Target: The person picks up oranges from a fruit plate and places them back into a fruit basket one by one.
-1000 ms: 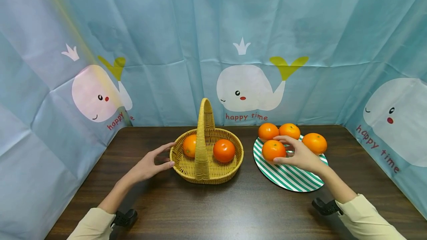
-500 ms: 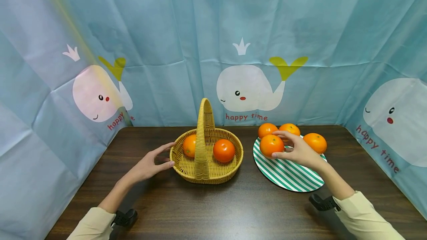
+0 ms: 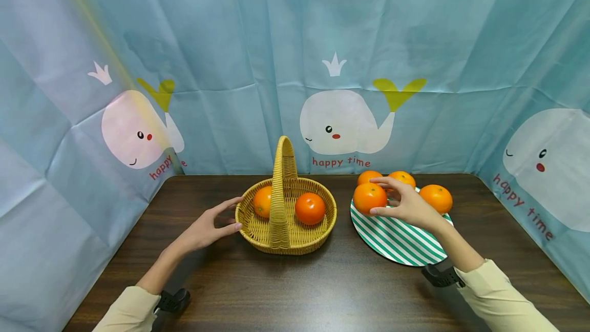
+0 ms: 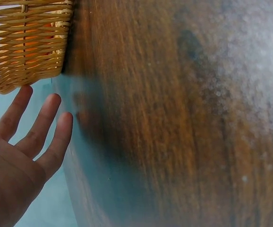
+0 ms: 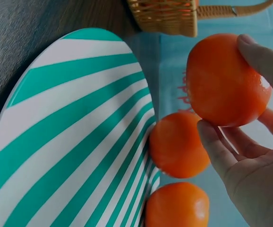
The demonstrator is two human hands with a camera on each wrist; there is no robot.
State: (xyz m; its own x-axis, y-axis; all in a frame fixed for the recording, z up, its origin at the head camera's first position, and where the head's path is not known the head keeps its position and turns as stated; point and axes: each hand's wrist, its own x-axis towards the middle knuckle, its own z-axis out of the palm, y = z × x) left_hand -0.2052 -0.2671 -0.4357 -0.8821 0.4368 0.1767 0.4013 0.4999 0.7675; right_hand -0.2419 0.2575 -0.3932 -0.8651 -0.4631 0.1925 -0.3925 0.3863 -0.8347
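Observation:
My right hand (image 3: 410,206) pinches an orange (image 3: 370,199) between thumb and fingertips. In the right wrist view that held orange (image 5: 226,82) is lifted above the green-and-white striped round mat (image 5: 80,123). Behind it, other oranges (image 3: 367,177) (image 3: 402,178) (image 3: 435,199) sit along the mat's far and right side. With outstretched fingers, my left hand (image 3: 200,232) touches the left rim of a yellow wicker basket (image 3: 278,224). Its fingers (image 4: 44,123) look straight in the left wrist view. Inside the basket lie an orange (image 3: 261,202) and a redder round fruit (image 3: 310,208), one either side of the arched handle.
Everything stands on a dark wooden table (image 3: 295,291). A pale blue curtain (image 3: 221,65) printed with whales hangs behind it and along both sides. The basket's tall handle rises well above its rim, between the two fruits.
My right hand has raised the orange off the striped mat and moved it a little left and away from me. The left hand and the basket stay put.

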